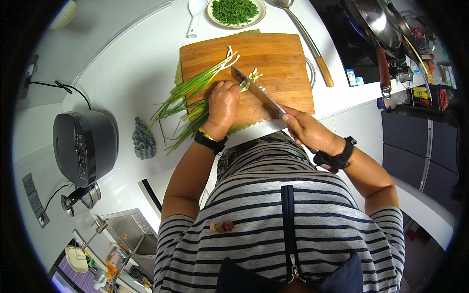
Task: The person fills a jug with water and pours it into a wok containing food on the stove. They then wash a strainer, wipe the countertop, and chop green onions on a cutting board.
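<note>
My left hand [224, 104] presses a bunch of green onions [198, 111] onto a wooden cutting board [284, 55], its fingers curled over the white ends. My right hand [306, 126] grips the handle of a kitchen knife [262, 94], whose blade slants across the board just right of my left fingertips. Short cut pieces of green onion [253, 75] lie along the far side of the blade. A second bunch of green onions [199, 78] rests at the board's left, its white ends pointing away from me and its leaves hanging over the edge.
Beyond the board are a plate of chopped greens [235, 11], a white rice paddle [196, 16] and a wooden-handled ladle [311, 45]. A rice cooker [86, 146] and a knitted cloth [143, 141] stand left. Pans [379, 25] sit at the hob, right. The sink [141, 234] is lower left.
</note>
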`<state>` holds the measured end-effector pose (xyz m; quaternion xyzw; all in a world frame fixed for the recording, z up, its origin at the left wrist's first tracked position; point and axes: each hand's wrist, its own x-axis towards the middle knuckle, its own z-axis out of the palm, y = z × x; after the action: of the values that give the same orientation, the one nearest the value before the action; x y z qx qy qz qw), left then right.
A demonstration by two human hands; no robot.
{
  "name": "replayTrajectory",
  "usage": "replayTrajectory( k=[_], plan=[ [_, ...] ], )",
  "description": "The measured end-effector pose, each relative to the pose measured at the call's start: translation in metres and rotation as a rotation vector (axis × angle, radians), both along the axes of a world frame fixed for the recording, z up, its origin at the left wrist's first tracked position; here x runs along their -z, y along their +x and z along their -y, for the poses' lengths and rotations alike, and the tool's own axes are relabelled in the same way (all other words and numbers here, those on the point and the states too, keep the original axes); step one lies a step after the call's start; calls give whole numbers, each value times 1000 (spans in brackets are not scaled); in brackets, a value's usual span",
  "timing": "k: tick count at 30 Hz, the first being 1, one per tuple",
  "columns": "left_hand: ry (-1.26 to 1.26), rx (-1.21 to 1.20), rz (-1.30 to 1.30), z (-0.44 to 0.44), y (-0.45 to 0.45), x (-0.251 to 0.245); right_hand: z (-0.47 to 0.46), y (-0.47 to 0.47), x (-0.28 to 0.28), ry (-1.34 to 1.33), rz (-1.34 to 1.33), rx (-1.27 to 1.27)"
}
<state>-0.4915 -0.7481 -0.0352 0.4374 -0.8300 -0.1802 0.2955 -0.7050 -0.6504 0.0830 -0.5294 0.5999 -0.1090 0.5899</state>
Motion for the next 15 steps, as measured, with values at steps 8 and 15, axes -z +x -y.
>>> replayTrajectory(
  k=[8, 15],
  plan=[
    [-19, 30, -38, 3, -17, -2, -10, -13, 5, -94, 172, 215],
    [69, -86, 36, -15, 16, -20, -22, -16, -19, -31, 111, 163]
  ],
)
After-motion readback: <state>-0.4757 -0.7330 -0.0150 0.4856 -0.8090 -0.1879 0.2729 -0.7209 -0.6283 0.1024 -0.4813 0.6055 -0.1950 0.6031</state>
